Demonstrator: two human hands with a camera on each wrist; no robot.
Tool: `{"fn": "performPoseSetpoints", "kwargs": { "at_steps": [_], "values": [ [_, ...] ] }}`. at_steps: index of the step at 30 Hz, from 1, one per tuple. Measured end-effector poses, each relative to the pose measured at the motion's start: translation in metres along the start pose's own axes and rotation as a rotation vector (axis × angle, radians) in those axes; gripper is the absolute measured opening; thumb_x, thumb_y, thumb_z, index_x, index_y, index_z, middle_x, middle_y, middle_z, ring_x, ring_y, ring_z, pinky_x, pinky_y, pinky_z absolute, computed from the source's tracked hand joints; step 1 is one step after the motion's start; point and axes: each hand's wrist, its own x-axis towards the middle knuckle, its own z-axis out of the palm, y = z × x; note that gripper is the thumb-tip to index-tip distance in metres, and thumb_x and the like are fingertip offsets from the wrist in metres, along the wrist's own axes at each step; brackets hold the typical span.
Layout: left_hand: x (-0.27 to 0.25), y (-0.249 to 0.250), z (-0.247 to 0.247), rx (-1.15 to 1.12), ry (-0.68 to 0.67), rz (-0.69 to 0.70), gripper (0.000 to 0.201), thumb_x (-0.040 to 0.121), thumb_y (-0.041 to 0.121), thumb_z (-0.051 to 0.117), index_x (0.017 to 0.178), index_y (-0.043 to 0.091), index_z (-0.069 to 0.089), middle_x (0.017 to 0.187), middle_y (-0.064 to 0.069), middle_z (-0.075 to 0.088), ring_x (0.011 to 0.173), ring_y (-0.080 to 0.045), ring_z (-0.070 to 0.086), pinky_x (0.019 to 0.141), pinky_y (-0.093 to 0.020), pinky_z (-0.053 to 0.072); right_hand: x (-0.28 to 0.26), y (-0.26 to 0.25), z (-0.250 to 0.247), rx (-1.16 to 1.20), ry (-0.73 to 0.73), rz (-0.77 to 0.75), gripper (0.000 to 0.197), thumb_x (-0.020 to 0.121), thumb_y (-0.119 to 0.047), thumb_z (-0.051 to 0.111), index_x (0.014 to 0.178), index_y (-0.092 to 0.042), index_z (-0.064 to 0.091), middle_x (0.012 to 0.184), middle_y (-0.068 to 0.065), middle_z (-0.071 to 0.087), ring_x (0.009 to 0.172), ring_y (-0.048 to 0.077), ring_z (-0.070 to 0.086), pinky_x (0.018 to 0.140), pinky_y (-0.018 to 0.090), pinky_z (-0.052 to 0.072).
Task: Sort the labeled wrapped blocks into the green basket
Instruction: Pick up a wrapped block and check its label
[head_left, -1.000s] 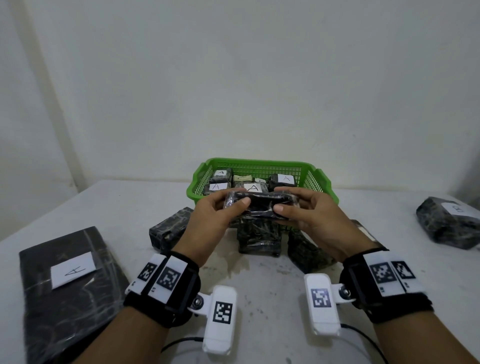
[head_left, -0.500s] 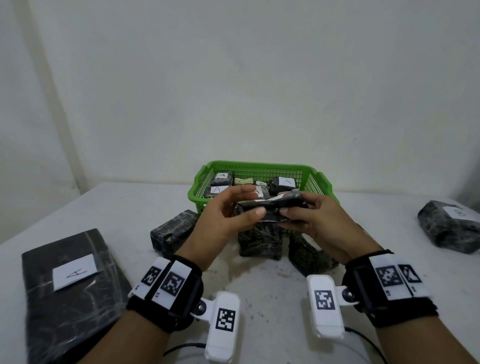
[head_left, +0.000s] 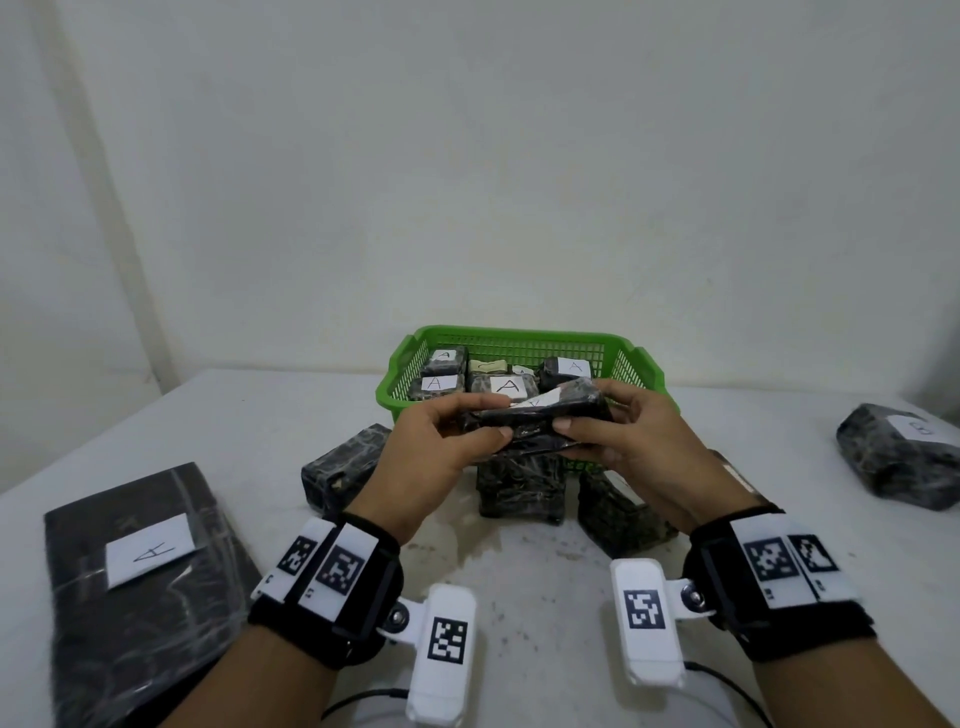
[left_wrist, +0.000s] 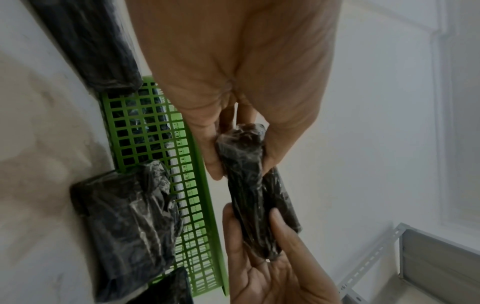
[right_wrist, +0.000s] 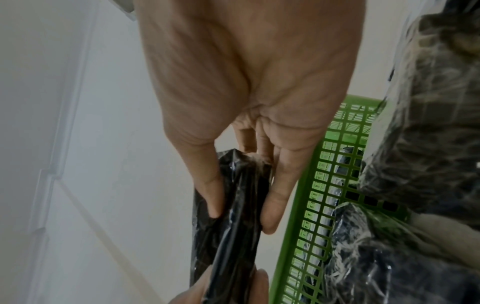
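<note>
A flat black wrapped block (head_left: 545, 418) hangs in the air just in front of the green basket (head_left: 644, 364). My left hand (head_left: 467, 441) grips its left end and my right hand (head_left: 597, 431) grips its right end. The block is tilted so a white label shows on its top edge. In the left wrist view the block (left_wrist: 249, 185) sits between thumb and fingers; the right wrist view shows the same block (right_wrist: 233, 205) pinched beside the basket wall (right_wrist: 324, 205). Several blocks labeled A (head_left: 511, 387) lie inside the basket.
Three dark wrapped blocks (head_left: 519, 486) stand on the table against the basket's front. A large flat package labeled A (head_left: 140, 582) lies at the near left. Another wrapped block (head_left: 898, 457) sits at the far right. A white wall is close behind.
Both hands have turned the held block, tipping its far edge up so its white label comes into sight. It has also moved slightly toward the basket.
</note>
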Motion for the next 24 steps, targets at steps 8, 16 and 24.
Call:
{"fn": "performPoseSetpoints", "kwargs": {
  "at_steps": [8,16,24],
  "values": [
    [0.000,-0.002,0.004,0.092,0.045,0.040,0.037,0.078,0.002,0.084,0.105,0.024,0.072,0.108,0.002,0.076,0.104,-0.019,0.072,0.089,-0.033,0.061,-0.001,-0.002,-0.001,-0.046,0.072,-0.124,0.052,0.077,0.016,0.078,0.110,-0.024,0.077,0.123,0.007,0.076,0.120,0.026,0.070,0.100,0.047,0.058],
    [-0.002,0.000,0.007,0.150,0.067,0.106,0.047,0.075,0.006,0.088,0.113,0.017,0.062,0.108,0.003,0.073,0.097,-0.005,0.071,0.078,-0.018,0.058,-0.004,-0.012,0.016,0.258,0.000,-0.104,0.059,0.066,-0.008,0.087,0.120,-0.006,0.061,0.115,0.014,0.077,0.098,0.021,0.078,0.076,0.028,0.064],
    [-0.012,0.012,0.009,0.215,-0.138,0.165,0.046,0.085,0.027,0.081,0.126,0.039,0.065,0.118,0.025,0.071,0.111,0.013,0.062,0.092,-0.013,0.051,-0.010,-0.015,0.015,0.062,-0.052,-0.222,0.055,0.069,-0.011,0.082,0.123,-0.013,0.071,0.114,0.009,0.079,0.106,0.026,0.077,0.089,0.038,0.064]
  ]
}}
